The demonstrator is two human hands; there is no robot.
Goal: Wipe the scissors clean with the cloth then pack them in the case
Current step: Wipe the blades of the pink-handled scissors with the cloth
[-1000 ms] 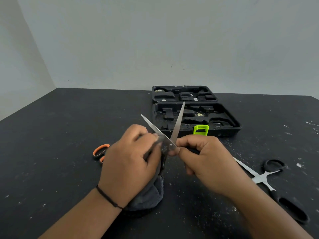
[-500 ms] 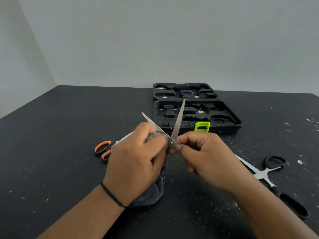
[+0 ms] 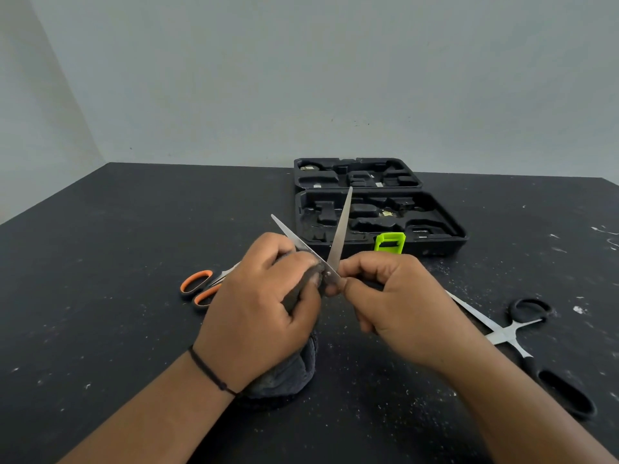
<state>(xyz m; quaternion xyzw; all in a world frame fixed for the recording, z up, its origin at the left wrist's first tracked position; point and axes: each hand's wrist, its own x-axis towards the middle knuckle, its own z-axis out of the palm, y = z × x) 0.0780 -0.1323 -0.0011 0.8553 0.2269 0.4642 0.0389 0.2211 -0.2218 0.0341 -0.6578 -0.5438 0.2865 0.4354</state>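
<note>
Your case [image 3: 435,241] lies open on the dark surface [image 3: 100,296] beyond your hands, both black molded halves facing up, a lime-green latch [image 3: 389,242] on its near edge; a few small pale bits sit in the recesses, too small to identify, and no scissors are in it. The scissors [image 3: 340,229] you are cleaning are held above the surface in front of the case, blades spread in a V. Your right hand [image 3: 402,303] has its grip pinched around them just below the pivot, and your left hand [image 3: 261,313] grips the grey cloth [image 3: 288,376] curled against the left blade. Orange-handled scissors [image 3: 197,286] lie at left, black-handled scissors [image 3: 522,333] at right. Compared with half a second ago, your left hand sits slightly lower toward the pivot, baring more blade.
</note>
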